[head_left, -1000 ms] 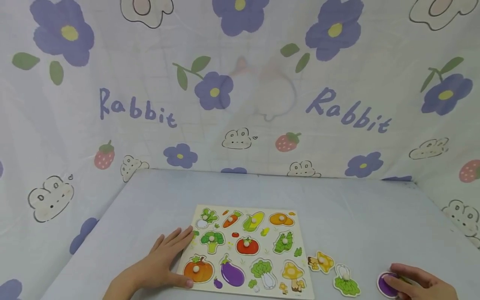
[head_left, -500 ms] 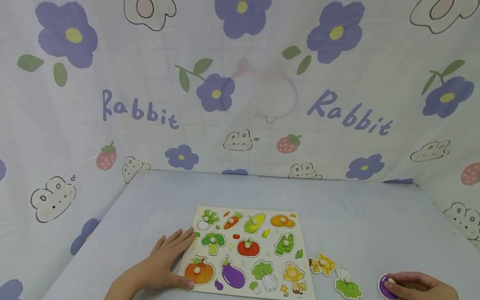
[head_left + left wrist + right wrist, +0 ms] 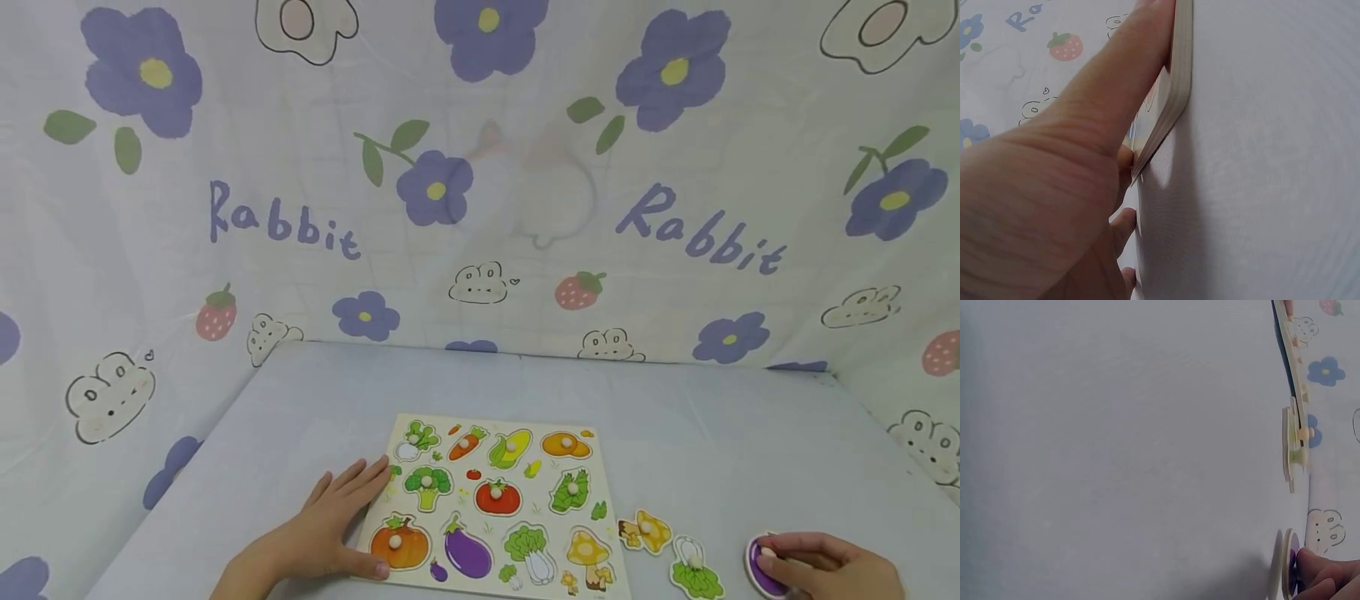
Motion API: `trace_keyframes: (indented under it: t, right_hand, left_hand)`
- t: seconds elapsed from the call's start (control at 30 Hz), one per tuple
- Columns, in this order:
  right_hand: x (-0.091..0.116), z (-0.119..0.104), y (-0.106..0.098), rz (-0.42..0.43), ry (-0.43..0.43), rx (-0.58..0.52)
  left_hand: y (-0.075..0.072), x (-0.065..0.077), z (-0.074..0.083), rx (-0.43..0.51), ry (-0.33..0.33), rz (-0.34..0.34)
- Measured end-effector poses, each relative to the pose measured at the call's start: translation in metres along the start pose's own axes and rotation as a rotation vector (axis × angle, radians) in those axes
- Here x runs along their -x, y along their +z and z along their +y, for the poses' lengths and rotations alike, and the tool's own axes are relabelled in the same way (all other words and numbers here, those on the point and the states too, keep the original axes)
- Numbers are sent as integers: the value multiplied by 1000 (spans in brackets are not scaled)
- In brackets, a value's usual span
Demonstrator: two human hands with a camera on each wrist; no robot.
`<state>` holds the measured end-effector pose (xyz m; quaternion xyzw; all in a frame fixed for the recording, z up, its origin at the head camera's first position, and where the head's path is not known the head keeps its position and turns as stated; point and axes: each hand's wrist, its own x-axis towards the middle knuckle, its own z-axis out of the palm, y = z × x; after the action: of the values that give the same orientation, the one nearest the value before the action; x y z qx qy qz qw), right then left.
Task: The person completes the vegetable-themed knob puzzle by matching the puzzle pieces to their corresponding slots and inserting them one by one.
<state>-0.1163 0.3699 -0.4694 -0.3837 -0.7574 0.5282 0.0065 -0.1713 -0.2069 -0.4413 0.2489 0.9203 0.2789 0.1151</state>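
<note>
A wooden vegetable puzzle board [image 3: 405, 577] lies flat on the table. My left hand [image 3: 315, 533] rests along its left edge with fingers spread, the thumb on the near corner. My right hand [image 3: 840, 567] pinches the round knob of a purple eggplant puzzle piece [image 3: 757, 567], right of the board. In the right wrist view the eggplant piece [image 3: 1289, 564] stands off its shadow, close over the table. The eggplant, bok choy and mushroom slots in the board's near row hold no knobbed pieces. A mushroom piece [image 3: 643, 532] and a bok choy piece [image 3: 694, 568] lie beside the board.
Knobbed pieces sit in the other slots, among them a pumpkin [image 3: 408, 546], a tomato [image 3: 506, 500] and a corn cob [image 3: 517, 442]. A pale cloth covers the table [image 3: 337, 383]. Printed curtains [image 3: 525, 208] hang behind and on both sides.
My right fingers have gone from lying over the eggplant piece to pinching its knob, and the piece has moved slightly left and up. My left hand stays on the board; the head view shifts slightly.
</note>
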Motion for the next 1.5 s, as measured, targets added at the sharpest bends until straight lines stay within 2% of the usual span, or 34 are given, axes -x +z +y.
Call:
trace_keyframes:
  t: [0.2, 0.37, 0.47, 0.73, 0.87, 1.1, 1.5]
  right_hand:
    - [4, -9, 9, 15, -43, 104]
    - [13, -20, 10, -65, -118, 142]
    - [20, -28, 12, -129, -171, 142]
    - [42, -43, 34, -182, -243, 109]
    - [57, -53, 51, -228, -269, 71]
    - [86, -72, 91, -327, -273, -96]
    - [130, -103, 159, -403, -327, -202]
  left_hand:
    - [0, -1, 1, -3, 21, -2]
    - [-1, -1, 3, -8, 18, -8]
    - [-1, -1, 5, -5, 9, -12]
    - [-3, 0, 7, 5, 15, -13]
    - [-3, -1, 7, -6, 6, -12]
    - [-3, 0, 6, -4, -2, -8]
    - [-2, 0, 2, -6, -11, 1]
